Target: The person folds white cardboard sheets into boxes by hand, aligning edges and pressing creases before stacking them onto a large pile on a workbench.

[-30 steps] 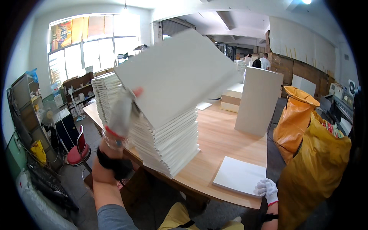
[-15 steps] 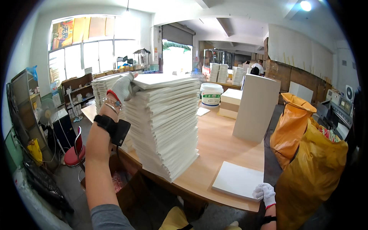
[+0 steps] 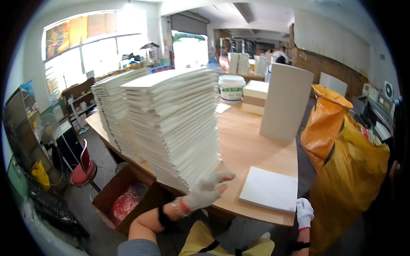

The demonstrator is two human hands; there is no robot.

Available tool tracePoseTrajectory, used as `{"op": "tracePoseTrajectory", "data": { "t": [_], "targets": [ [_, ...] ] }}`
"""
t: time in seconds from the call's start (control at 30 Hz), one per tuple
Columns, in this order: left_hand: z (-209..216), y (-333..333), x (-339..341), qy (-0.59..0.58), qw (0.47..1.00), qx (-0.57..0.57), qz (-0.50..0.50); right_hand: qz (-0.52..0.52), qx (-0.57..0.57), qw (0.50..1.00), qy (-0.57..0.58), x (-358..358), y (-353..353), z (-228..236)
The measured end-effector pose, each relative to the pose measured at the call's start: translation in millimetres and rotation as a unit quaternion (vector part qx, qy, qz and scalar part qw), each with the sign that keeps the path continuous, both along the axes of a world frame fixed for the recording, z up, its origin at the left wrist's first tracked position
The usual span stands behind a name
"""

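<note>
A tall stack of white boards or folded sheets [image 3: 179, 123] stands on the wooden table [image 3: 239, 141]. My left hand [image 3: 206, 190], in a whitish glove with a red cuff, is in front of the stack's base near the table's front edge. Its fingers are spread and nothing is in them. A flat white board [image 3: 270, 190] lies at the table's front right corner. My gloved right hand [image 3: 304, 213] is just beside that board's right corner, fingers curled in; what they hold, if anything, is hidden.
Behind the tall stack stands another stack [image 3: 113, 109]. Further back are a white bucket [image 3: 231, 88], a box [image 3: 255, 98] and an upright pale panel [image 3: 285, 102]. Orange and yellow sacks [image 3: 350, 183] stand right of the table; an open carton [image 3: 124, 200] sits on the floor at left.
My left hand has left the top of the stack and come down right, opening. My right hand has shifted slightly right off the board's corner. The view has shifted a little.
</note>
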State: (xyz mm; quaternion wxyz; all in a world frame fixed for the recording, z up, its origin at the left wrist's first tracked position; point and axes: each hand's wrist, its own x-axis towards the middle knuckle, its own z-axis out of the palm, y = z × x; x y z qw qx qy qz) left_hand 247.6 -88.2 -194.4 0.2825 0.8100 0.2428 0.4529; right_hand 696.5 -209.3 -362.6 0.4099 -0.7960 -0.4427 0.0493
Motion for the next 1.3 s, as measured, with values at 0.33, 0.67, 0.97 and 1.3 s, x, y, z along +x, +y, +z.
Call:
{"op": "tracePoseTrajectory", "data": {
  "t": [0.33,0.67,0.97,1.3],
  "targets": [
    [-186.4,54.5,105.1,0.145,0.910,-0.378,-0.086,-0.034,-0.117,0.991,-0.054,-36.6,-35.4,38.0],
    [-74.4,-2.8,190.9,0.196,0.939,0.215,-0.183,-0.108,-0.120,0.977,-0.143,-55.6,-59.4,44.7],
    [-88.8,6.8,236.9,0.209,0.921,0.177,-0.278,0.006,0.048,0.925,-0.377,-43.4,-39.4,86.4],
    [-86.7,18.8,236.9,0.214,0.926,0.043,-0.307,0.023,0.190,0.916,-0.352,-37.6,1.2,75.6]
  ]
}}
